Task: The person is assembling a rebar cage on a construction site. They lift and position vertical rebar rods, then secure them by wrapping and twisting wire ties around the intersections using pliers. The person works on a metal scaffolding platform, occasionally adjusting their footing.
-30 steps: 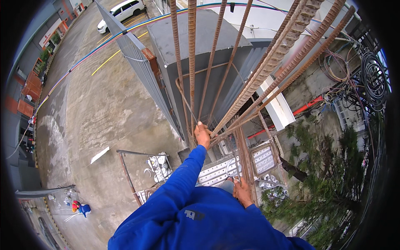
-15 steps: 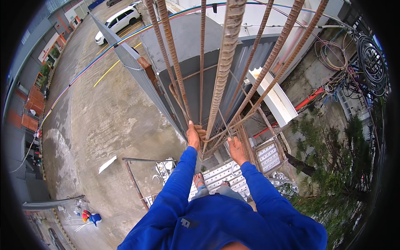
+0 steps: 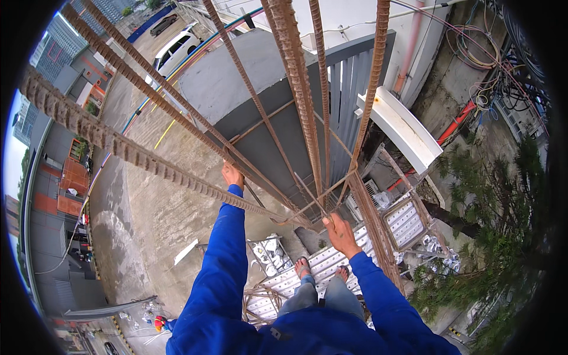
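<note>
Tall rusty ribbed rebars rise around me from a column, with thin square tie rings across them. My left hand is raised at the left rebars, beside a corner of the upper tie ring. Its fingers look curled, but a rebar partly covers them, so what they hold is hidden. Closer to me, my right hand is closed round the lower end of a thin metal rod, which slants up and left across the lower tie ring.
My feet stand on a perforated metal scaffold platform, high above a concrete yard. A grey wall block is ahead. At right are a white metal channel, tangled cables and a tree. Another person is far below left.
My left hand has moved left and up, away from the right hand. The right hand has shifted slightly right and down, still on the rod. My view has turned, spreading the rebars apart.
</note>
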